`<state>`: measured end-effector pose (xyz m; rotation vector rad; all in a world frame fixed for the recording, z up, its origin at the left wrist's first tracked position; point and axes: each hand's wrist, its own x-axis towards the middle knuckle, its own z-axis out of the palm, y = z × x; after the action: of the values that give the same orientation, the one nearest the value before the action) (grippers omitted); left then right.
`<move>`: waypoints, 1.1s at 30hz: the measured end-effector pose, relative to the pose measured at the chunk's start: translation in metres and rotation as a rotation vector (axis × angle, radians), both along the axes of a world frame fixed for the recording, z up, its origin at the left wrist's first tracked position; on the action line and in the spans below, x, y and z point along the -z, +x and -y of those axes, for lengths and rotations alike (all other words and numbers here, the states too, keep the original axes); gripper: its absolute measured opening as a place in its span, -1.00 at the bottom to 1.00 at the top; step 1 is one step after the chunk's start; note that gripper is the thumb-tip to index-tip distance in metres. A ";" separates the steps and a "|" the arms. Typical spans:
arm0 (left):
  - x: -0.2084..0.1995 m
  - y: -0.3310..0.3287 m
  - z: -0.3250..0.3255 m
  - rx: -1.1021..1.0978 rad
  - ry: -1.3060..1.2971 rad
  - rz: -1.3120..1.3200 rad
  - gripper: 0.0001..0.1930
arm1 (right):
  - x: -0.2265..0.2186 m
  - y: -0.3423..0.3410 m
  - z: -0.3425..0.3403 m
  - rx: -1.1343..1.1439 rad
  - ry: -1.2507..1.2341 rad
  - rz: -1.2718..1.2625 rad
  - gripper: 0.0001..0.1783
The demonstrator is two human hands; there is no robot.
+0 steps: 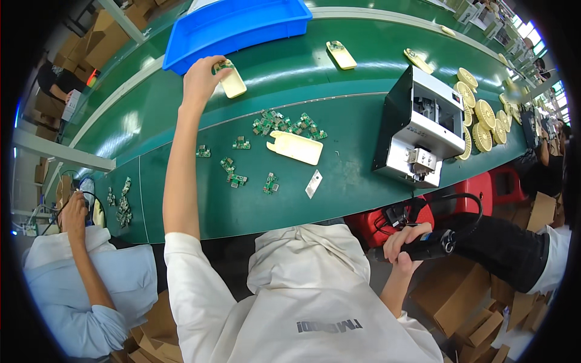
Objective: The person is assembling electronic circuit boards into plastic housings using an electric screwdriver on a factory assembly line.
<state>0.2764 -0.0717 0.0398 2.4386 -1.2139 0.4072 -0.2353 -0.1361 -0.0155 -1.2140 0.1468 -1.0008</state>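
At the far end of my outstretched left arm, my left hand [203, 77] pinches the upper end of a cream plastic casing [233, 85] with a small green circuit board in it. This casing lies on the green belt, just below the blue bin. Low on the right, my right hand [404, 245] is wrapped round a black corded power tool [431, 245], which looks like an electric screwdriver. Closer to me on the bench lies another cream casing [295, 147], beside a pile of green circuit boards [284, 123]. A small white metal plate [313, 184] sits near the bench edge.
A blue bin [236, 30] stands at the back left. On the right is a black-and-silver machine [417, 130], with several cream round wheel-like parts [484, 115] behind it. More casings [341, 55] lie on the belt. Co-workers sit on both sides; cardboard boxes [454, 290] cover the floor.
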 end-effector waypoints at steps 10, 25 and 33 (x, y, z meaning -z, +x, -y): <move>-0.021 -0.092 0.007 0.396 -0.096 -0.204 -0.67 | 0.010 -0.013 0.007 0.052 0.172 -0.132 -0.46; 0.001 -0.190 -0.082 0.663 0.098 0.116 -0.78 | -0.063 0.075 -0.006 0.025 0.273 -0.374 -0.57; 0.007 -0.179 -0.177 0.537 0.149 -0.089 -0.74 | -0.059 0.102 -0.014 0.030 0.196 -0.570 -0.51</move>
<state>0.0976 0.1048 0.0324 2.0941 -1.8322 0.0518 -0.1332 -0.1226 0.0435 -1.2890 0.6947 -0.6248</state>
